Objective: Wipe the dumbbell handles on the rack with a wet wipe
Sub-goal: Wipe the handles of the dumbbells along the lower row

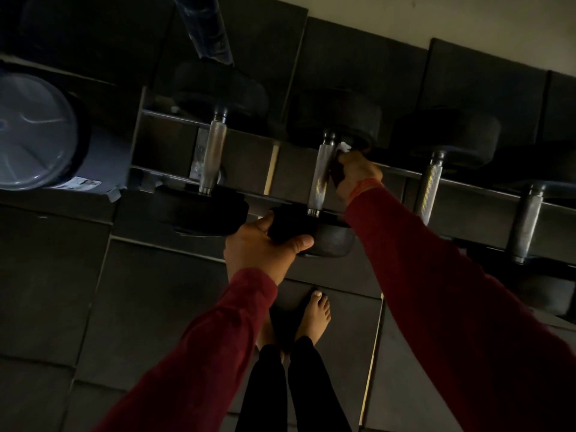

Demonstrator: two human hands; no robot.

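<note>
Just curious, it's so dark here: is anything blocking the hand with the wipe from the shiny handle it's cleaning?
Nothing visible does. The right hand, pinching the white wipe, is right beside the middle dumbbell's handle. The left hand only grips that dumbbell's near weight.

dumbbells side by side on the rack (174,118), left hand (261,247) on the middle dumbbell's (321,176) near head, right hand (358,174) with wet wipe (344,147) beside its handle, bin (40,132) left of the rack

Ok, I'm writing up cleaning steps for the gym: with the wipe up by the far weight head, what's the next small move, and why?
Probably draw the right hand with the wet wipe down the second dumbbell's handle toward the near end: the wipe sits at the top, the knurled length below looks uncovered, and the left hand steadies the near weight head.
</note>
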